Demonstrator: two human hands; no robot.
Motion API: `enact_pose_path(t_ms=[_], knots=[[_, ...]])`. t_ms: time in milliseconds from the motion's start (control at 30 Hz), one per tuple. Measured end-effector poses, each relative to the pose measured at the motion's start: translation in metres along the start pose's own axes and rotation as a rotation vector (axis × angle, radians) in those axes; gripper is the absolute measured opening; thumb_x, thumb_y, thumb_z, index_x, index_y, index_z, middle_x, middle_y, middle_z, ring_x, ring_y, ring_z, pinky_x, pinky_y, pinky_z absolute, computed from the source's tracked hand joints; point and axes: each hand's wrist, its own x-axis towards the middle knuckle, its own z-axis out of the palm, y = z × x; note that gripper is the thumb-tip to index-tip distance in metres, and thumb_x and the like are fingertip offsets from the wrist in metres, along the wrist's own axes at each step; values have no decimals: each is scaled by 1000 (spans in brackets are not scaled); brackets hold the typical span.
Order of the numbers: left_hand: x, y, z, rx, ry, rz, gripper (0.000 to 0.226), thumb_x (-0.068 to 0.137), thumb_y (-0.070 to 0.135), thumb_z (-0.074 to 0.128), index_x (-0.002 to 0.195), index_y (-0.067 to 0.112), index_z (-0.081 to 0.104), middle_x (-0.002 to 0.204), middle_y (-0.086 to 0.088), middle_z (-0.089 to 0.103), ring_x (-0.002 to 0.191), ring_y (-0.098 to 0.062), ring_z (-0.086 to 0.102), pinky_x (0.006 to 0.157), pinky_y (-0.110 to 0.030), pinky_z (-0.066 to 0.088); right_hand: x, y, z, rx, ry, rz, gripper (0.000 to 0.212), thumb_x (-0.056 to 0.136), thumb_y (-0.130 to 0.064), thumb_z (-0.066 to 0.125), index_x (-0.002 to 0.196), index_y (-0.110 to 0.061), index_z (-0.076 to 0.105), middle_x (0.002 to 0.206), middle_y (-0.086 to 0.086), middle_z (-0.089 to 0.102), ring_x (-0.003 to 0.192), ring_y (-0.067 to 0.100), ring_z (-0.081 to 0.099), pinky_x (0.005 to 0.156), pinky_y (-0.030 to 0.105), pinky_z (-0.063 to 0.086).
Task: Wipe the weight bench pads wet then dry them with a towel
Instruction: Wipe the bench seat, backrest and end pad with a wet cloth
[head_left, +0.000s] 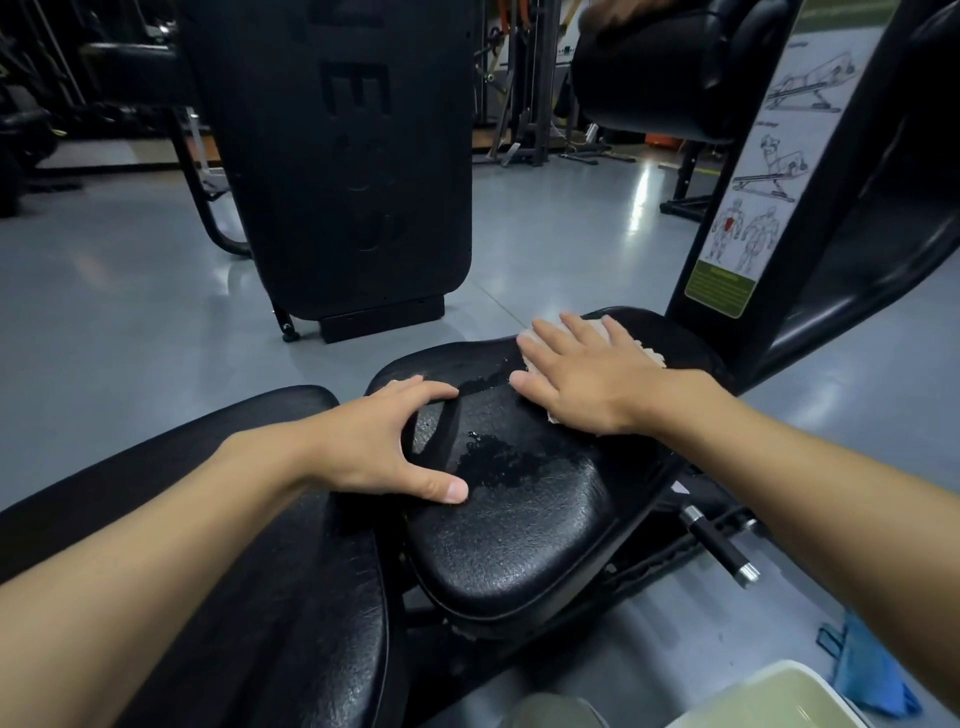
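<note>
A black seat pad (519, 530) of the weight bench lies in the middle of the view, with wet patches shining on its surface. My right hand (582, 379) lies flat, fingers straight, pressing a pale cloth (652, 356) onto the far part of the pad. My left hand (384, 447) rests on the pad's left edge with thumb and fingers spread in an arch, holding nothing. The longer back pad (270, 571) runs to the lower left under my left forearm.
A blue cloth (872, 675) lies on the grey floor at lower right, beside a pale basin (779, 696). A bench adjustment pin (719, 545) sticks out right of the seat. A black machine shroud (337, 156) stands ahead; an upright with an exercise chart (753, 171) rises at right.
</note>
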Motion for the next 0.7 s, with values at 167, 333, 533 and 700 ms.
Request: enact_pose_path(t_ms=[167, 333, 533, 700], knots=[[-2, -2, 4, -37, 20, 12, 109, 60, 73, 75, 151, 46, 22, 164, 13, 8, 150, -4, 9, 114, -24, 19, -59, 1, 11, -9, 98, -50, 86, 83, -69, -12, 157, -32, 8, 167, -7, 0, 153, 19, -6, 122, 50, -1], [-7, -21, 13, -81, 90, 48, 112, 48, 90, 64, 146, 52, 28, 161, 20, 11, 146, -2, 18, 113, -25, 24, -103, 2, 33, -28, 182, -93, 71, 97, -61, -5, 158, -29, 14, 166, -7, 10, 154, 21, -3, 122, 51, 0], [-12, -40, 18, -181, 106, 34, 108, 47, 88, 70, 142, 62, 27, 160, 30, -1, 141, 3, 18, 107, -24, 26, -92, 1, 30, -19, 162, -74, 76, 91, -65, -11, 157, -33, 8, 167, -10, 2, 153, 17, -11, 122, 50, -4], [-14, -43, 17, -185, 74, 43, 108, 49, 83, 75, 142, 66, 22, 159, 33, -5, 145, 8, 7, 114, -25, 21, -65, -4, 16, 14, 109, -64, 80, 85, -70, -10, 155, -37, 9, 167, -11, 0, 153, 16, -8, 122, 49, -3]])
